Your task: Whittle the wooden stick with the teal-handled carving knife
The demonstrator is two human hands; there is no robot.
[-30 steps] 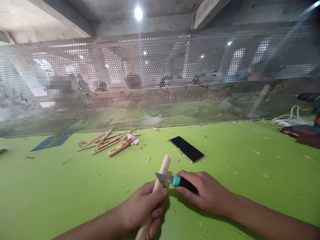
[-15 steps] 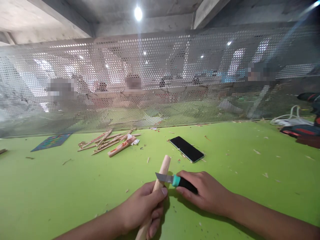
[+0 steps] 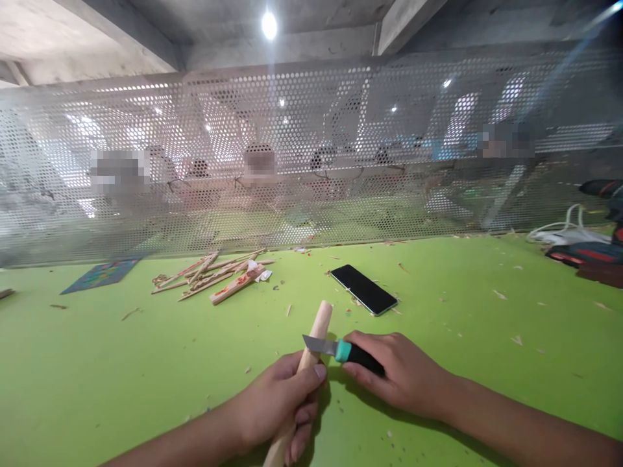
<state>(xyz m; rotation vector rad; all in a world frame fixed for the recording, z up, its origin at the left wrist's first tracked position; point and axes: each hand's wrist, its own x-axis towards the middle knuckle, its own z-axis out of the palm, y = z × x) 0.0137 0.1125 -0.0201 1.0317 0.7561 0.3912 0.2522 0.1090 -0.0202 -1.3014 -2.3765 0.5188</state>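
A pale round wooden stick [image 3: 321, 319] slants up and away over the green table, gripped by my left hand [image 3: 280, 399] around its lower part, thumb along the near side. My right hand [image 3: 396, 373] is closed on the black and teal handle of a knife [image 3: 343, 351]. The knife's blade points left and lies across the stick, just above my left thumb. Beyond the stick, a black phone [image 3: 364, 290] lies flat on the table.
Carved thin sticks [image 3: 207, 275] and a red-stained wood piece [image 3: 237, 287] lie at the back left, beside a patterned sheet [image 3: 101, 275]. Shavings dot the green table [image 3: 146, 370]. A perforated metal screen [image 3: 292, 214] borders the back; a power drill [image 3: 603, 189] and white cable [image 3: 567, 227] are right.
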